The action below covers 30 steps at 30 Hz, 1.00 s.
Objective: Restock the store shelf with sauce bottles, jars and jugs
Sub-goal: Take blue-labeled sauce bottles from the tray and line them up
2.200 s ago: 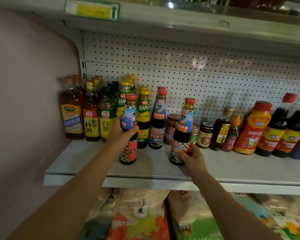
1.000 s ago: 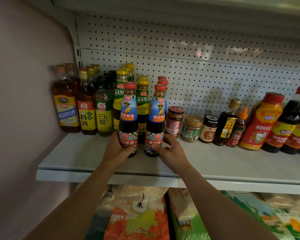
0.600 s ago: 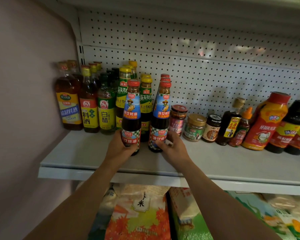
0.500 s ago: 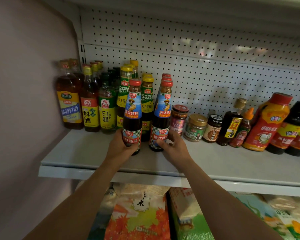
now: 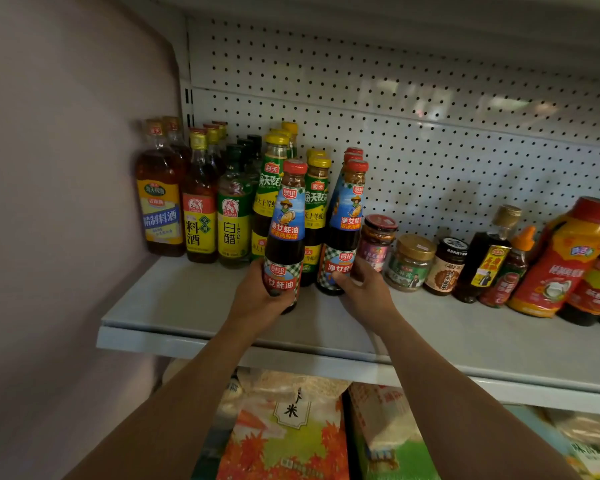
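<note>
left hand (image 5: 261, 299) gripping near oyster sauce bottle (image 5: 285, 233) low down | right hand (image 5: 362, 291) wrapping around second bottle (image 5: 343, 226) just right | both standing on shelf (image 5: 187, 306)

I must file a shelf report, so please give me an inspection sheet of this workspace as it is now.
Surface: grey shelf, front strip bare.
Job's things: two red-capped oyster sauce bottles, left bottle, right bottle, both upright at the front of the rows.
Clutter: yellow-capped bottles at far left; three small jars; orange squeeze bottle.
Grips: left hand holds the left bottle low down; right hand holds the right bottle's base.
Cables: nothing seen.
Surroundings: pegboard back panel; printed bags on the level below.
</note>
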Each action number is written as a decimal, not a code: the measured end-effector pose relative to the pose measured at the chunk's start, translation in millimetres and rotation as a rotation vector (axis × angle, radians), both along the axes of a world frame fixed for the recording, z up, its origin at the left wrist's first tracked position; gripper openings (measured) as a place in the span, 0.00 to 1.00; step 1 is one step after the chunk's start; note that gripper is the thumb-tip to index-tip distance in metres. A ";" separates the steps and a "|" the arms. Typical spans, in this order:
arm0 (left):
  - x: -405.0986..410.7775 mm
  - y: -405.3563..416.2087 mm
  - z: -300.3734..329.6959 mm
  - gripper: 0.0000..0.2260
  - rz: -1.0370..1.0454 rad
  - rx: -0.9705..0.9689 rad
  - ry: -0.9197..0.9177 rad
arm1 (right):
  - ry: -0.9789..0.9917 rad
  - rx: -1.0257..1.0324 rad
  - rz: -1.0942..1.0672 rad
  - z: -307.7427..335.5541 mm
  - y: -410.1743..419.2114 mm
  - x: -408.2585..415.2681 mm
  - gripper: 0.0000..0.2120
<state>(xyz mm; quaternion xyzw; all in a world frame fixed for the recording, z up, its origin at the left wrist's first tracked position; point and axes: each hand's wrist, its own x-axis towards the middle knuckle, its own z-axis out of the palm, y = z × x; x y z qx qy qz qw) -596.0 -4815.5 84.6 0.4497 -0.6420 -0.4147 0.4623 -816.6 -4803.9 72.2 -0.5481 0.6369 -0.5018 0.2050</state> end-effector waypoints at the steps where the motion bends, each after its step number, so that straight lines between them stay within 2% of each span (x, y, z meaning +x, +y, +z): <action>1: 0.3 0.6 0.6 0.29 -0.004 0.000 0.004 | -0.010 -0.001 -0.001 0.3 -0.6 1.3 0.24; 5: 1.4 2.7 1.8 0.28 -0.005 0.012 -0.004 | 0.031 -0.002 -0.051 -2.5 3.5 2.6 0.19; 7: 0.0 3.4 1.5 0.27 -0.009 0.019 -0.016 | 0.020 -0.009 -0.030 -5.4 11.6 -2.6 0.22; 10: -7.5 7.0 0.9 0.27 -0.012 0.017 -0.071 | -0.096 -0.046 0.000 -11.2 26.7 -13.2 0.25; 13: -27.4 16.8 2.9 0.31 -0.091 0.013 -0.121 | -0.221 -0.111 0.007 -14.3 37.6 -18.8 0.20; 16: -60.3 26.6 0.5 0.32 -0.161 -0.032 -0.158 | -0.458 -0.118 0.044 -12.8 41.6 -20.9 0.20; 21: -91.5 35.4 2.6 0.35 -0.179 -0.024 -0.093 | -0.674 -0.115 0.127 -8.5 44.3 -25.1 0.11; 26: -84.5 32.5 9.8 0.35 -0.178 -0.056 -0.152 | -0.647 -0.096 0.187 -1.1 52.1 -19.7 0.09; 30: -69.2 27.3 46.4 0.38 -0.160 -0.231 -0.031 | -0.495 -0.095 0.214 0.3 55.3 -18.3 0.17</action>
